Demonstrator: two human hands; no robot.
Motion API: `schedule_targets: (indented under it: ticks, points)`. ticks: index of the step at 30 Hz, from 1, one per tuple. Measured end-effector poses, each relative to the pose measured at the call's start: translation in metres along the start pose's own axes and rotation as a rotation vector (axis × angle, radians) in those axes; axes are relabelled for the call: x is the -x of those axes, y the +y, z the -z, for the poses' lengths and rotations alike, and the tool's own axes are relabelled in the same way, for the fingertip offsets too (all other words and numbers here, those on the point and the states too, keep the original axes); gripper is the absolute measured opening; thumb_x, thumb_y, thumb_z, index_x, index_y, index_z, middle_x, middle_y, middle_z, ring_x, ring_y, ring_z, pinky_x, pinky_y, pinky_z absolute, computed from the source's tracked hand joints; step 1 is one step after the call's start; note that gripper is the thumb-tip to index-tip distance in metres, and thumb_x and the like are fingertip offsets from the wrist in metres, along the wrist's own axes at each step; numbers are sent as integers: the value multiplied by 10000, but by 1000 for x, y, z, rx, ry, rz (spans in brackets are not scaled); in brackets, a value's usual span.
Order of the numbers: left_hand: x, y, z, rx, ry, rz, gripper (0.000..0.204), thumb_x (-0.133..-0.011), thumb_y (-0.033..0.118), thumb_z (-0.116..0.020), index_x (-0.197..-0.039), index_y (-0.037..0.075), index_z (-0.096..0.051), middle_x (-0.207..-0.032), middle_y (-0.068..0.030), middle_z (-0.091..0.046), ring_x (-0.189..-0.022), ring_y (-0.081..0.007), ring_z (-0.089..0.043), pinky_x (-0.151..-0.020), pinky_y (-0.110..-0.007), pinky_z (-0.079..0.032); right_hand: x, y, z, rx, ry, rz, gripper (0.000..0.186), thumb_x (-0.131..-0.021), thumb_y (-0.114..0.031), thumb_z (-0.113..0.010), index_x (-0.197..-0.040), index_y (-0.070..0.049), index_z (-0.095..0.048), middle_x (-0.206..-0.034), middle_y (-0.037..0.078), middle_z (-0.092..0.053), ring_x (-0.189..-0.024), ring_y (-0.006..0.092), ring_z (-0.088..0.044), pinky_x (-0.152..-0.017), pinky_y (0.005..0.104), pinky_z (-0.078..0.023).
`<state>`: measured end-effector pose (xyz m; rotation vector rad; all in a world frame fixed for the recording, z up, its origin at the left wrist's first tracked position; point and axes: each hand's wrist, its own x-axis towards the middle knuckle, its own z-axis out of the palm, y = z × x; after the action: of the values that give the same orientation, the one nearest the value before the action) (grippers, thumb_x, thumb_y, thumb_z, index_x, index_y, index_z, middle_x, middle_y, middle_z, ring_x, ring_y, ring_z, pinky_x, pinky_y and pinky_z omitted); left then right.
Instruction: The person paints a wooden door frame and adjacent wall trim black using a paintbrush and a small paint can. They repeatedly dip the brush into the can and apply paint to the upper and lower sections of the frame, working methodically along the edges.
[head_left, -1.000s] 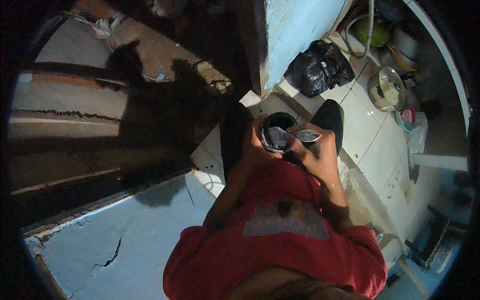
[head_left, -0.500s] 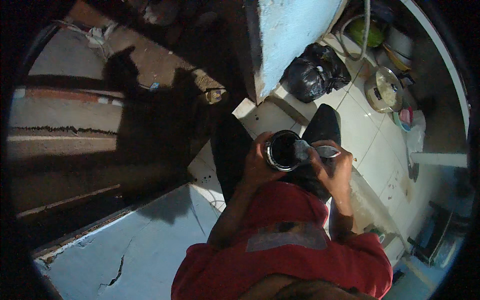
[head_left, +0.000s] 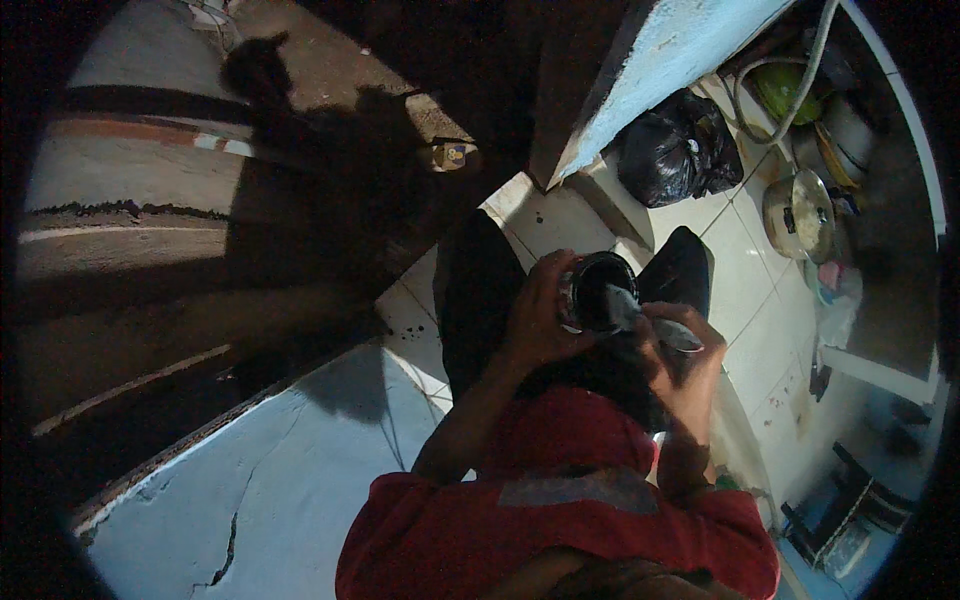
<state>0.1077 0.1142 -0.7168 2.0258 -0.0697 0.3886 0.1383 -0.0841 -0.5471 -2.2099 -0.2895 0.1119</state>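
Observation:
My left hand (head_left: 540, 305) is wrapped round the side of a dark round container (head_left: 598, 276) with a shiny rim, held above my lap. A grey tool (head_left: 620, 305) reaches into its mouth; whether it is a brush or a blade I cannot tell. My right hand (head_left: 685, 370) grips this tool at the container's right, with a shiny oval, spoon-like end (head_left: 675, 335) sticking out beside the fingers. The container's contents look dark and are hard to make out.
Beyond my knees are white floor tiles (head_left: 750, 290), a black plastic bag (head_left: 680, 150) and a blue wall edge (head_left: 660, 50). A steel pot (head_left: 798, 212), hose (head_left: 745, 100) and green object (head_left: 775, 88) stand right. Shadowed concrete steps (head_left: 140, 235) lie left, a cracked blue surface (head_left: 250, 470) lower left.
Both hands and the container have shifted rightward in the view. The grey end of the tool has moved from across the container's mouth toward its right side. The view has turned slightly.

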Motion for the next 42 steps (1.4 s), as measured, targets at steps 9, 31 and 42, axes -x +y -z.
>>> schedule_targets:
  ticks: [9, 31, 42]
  points:
    - [-11, -15, 8, 69, 15, -28, 1206, -606, 320, -1046, -1571, 32, -383, -1499, -246, -542, -1380, -470, -560, -1168, -541, -481, -24, -1, -21, -312, 44, -204, 261, -916, -131, -834, -1090, 49, -760, -1032, 101, -783, -920, 195, -729, -848, 342, -576]
    - [-77, -48, 40, 167, -47, 268, 1197, -551, 346, -1040, -1540, 23, -448, -1458, -218, -627, -1356, -392, -635, -1146, -485, -510, -113, 44, -21, -239, 332, 51, 229, -891, -128, -889, -1039, 22, -800, -946, 63, -794, -879, 132, -724, -814, 272, -553]
    - [-11, -84, -50, 276, -128, 252, 1169, -613, 305, -1054, -1540, -4, -413, -1423, -193, -621, -1337, -341, -631, -1140, -454, -506, -66, 141, -40, -240, -187, 200, 235, -951, -190, -831, -1054, 20, -810, -1051, 111, -798, -900, 172, -749, -793, 333, -590]
